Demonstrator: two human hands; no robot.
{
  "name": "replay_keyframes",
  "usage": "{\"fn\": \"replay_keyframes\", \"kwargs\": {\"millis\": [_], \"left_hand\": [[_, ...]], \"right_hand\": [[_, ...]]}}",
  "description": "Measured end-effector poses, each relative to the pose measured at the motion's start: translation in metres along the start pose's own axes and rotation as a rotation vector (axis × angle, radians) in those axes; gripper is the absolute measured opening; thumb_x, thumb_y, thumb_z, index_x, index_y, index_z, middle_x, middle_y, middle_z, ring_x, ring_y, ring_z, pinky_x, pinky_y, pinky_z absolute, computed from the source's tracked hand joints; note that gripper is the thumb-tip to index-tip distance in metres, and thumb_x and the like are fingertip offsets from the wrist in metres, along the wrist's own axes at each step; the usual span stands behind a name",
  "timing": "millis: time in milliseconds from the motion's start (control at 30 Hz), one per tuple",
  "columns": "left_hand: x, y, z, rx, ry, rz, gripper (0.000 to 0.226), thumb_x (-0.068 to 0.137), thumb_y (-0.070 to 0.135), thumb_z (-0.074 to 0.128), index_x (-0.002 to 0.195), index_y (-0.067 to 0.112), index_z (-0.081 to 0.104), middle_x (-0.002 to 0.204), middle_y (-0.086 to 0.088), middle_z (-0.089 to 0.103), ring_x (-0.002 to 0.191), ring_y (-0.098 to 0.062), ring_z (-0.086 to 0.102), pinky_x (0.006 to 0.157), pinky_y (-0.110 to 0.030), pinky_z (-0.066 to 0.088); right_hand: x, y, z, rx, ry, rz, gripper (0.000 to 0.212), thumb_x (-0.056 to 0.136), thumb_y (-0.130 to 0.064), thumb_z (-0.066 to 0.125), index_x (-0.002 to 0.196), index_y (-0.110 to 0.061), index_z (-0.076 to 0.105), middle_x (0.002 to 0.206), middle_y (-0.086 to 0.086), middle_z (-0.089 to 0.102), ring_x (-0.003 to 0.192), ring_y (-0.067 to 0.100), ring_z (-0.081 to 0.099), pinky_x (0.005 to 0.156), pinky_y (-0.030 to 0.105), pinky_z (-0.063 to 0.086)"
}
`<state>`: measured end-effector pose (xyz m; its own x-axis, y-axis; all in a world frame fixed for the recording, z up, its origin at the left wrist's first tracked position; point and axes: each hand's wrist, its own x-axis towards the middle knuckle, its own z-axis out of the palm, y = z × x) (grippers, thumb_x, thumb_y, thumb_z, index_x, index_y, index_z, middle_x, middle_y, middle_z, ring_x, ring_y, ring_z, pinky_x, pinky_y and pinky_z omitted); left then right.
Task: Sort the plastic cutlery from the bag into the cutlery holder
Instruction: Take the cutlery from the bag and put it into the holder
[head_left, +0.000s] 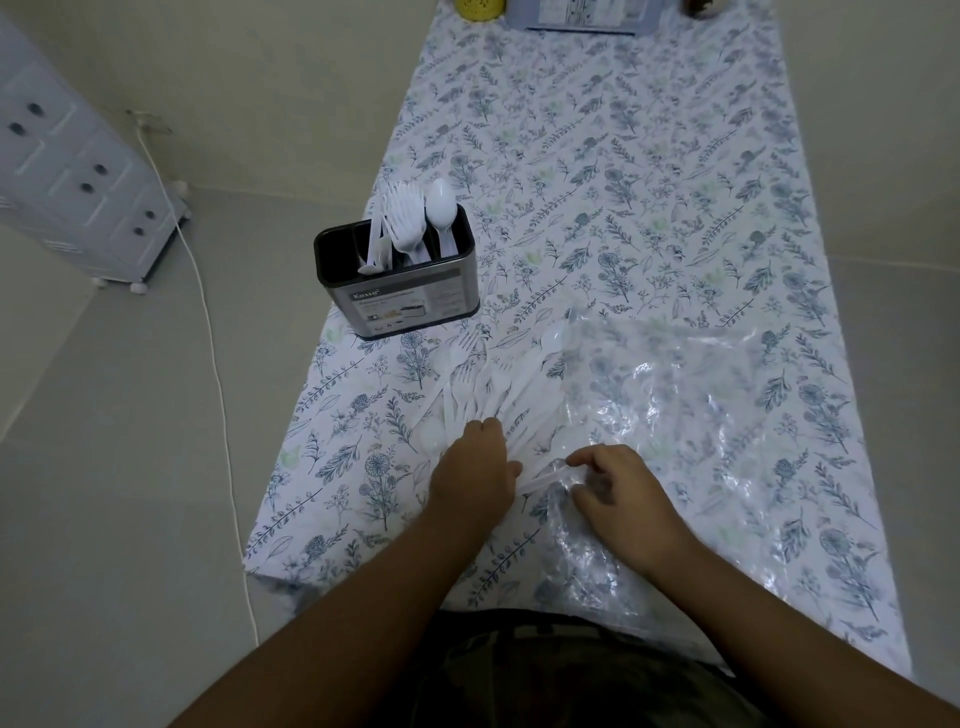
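- Both forearms are reaching in from the near edge, over a worktop (649, 156) covered in a floral cloth.
- Left hand (475, 480) is lying knuckles-up on the near end of a fanned heap of white plastic cutlery (483, 395); its fingers are curled down onto the handles, though whether they are actually gripping one I cannot tell.
- Right hand (621, 491) is pinching the crumpled mouth of the clear bag (691, 410) — thumb and forefinger are closing on the plastic, just beside a white handle.
- The bag is lying flattened on the cloth to the right of the heap, stretching away from the person.
- Forks and spoons are spreading loose on the cloth — just outside the bag's left edge.
- The cutlery holder (397, 278) is standing upright farther off on the left side of the worktop, well apart from the heap; forks (402, 218) are sticking up from its middle part and a spoon (440, 205) from its right part.
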<state>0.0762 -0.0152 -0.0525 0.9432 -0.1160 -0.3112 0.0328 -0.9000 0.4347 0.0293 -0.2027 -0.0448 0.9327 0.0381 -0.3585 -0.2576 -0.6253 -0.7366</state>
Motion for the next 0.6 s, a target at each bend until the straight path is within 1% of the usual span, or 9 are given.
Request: {"fn": "replay_keyframes", "kwargs": {"millis": [100,200,300,367,433,500,533,600], "left_hand": [[0.003,0.000,0.000,0.034,0.005,0.013,0.029,0.097,0.031,0.058,0.116,0.009,0.054,0.111,-0.007,0.058,0.100,-0.023,0.062,0.082,-0.031,0.052],[0.006,0.001,-0.002,0.093,-0.010,0.039,0.025,0.098,0.028,0.054,0.111,0.007,0.054,0.110,-0.010,0.057,0.099,-0.023,0.060,0.079,-0.028,0.048],[0.008,0.004,-0.004,0.144,-0.032,0.054,0.025,0.096,0.024,0.055,0.114,0.005,0.055,0.113,-0.011,0.056,0.102,-0.023,0.059,0.083,-0.032,0.051],[0.008,0.005,-0.004,0.176,-0.052,0.067,0.026,0.097,0.021,0.055,0.117,0.005,0.054,0.114,-0.011,0.058,0.103,-0.024,0.060,0.085,-0.034,0.052],[0.008,0.005,-0.005,0.216,-0.062,0.092,0.023,0.097,0.015,0.055,0.118,0.007,0.053,0.111,-0.011,0.061,0.099,-0.025,0.063,0.080,-0.033,0.053],[0.009,0.005,-0.008,0.212,-0.060,0.113,0.019,0.096,0.009,0.052,0.115,0.007,0.053,0.103,-0.010,0.065,0.091,-0.025,0.065,0.073,-0.032,0.052],[0.010,0.005,-0.011,0.200,-0.061,0.118,0.017,0.096,0.009,0.051,0.113,0.007,0.053,0.099,-0.010,0.066,0.088,-0.024,0.064,0.069,-0.031,0.049],[0.011,0.004,-0.014,0.158,-0.061,0.123,0.012,0.095,0.010,0.050,0.105,0.007,0.056,0.092,-0.009,0.065,0.079,-0.023,0.061,0.065,-0.029,0.047]], "right_hand": [[0.001,0.000,-0.002,-0.007,0.004,0.012,0.027,0.092,-0.014,0.065,0.113,-0.031,0.063,0.111,-0.007,0.055,0.098,-0.002,0.053,0.079,0.003,0.039],[0.003,-0.001,-0.004,0.007,0.020,0.036,0.026,0.092,-0.014,0.064,0.111,-0.031,0.065,0.108,-0.006,0.057,0.095,-0.002,0.054,0.076,0.004,0.038],[0.004,-0.004,-0.004,0.069,0.038,0.066,0.025,0.092,-0.012,0.064,0.108,-0.031,0.067,0.107,-0.007,0.057,0.095,0.001,0.056,0.076,0.009,0.038],[0.003,-0.005,-0.005,0.093,0.042,0.078,0.025,0.091,-0.011,0.064,0.106,-0.031,0.068,0.104,-0.007,0.057,0.092,0.003,0.056,0.074,0.010,0.038],[0.003,-0.006,-0.005,0.098,0.044,0.084,0.025,0.092,-0.011,0.064,0.105,-0.031,0.068,0.104,-0.006,0.057,0.092,0.003,0.057,0.073,0.009,0.038],[0.004,-0.007,-0.005,0.105,0.042,0.092,0.023,0.092,-0.012,0.065,0.106,-0.030,0.068,0.106,-0.005,0.058,0.094,0.004,0.058,0.075,0.009,0.039],[0.004,-0.007,-0.005,0.116,0.042,0.099,0.023,0.092,-0.012,0.065,0.107,-0.029,0.069,0.107,-0.004,0.059,0.096,0.005,0.059,0.077,0.011,0.042],[0.005,-0.007,-0.005,0.145,0.044,0.121,0.023,0.092,-0.013,0.065,0.107,-0.029,0.070,0.110,-0.001,0.062,0.100,0.010,0.061,0.084,0.022,0.049]]}}
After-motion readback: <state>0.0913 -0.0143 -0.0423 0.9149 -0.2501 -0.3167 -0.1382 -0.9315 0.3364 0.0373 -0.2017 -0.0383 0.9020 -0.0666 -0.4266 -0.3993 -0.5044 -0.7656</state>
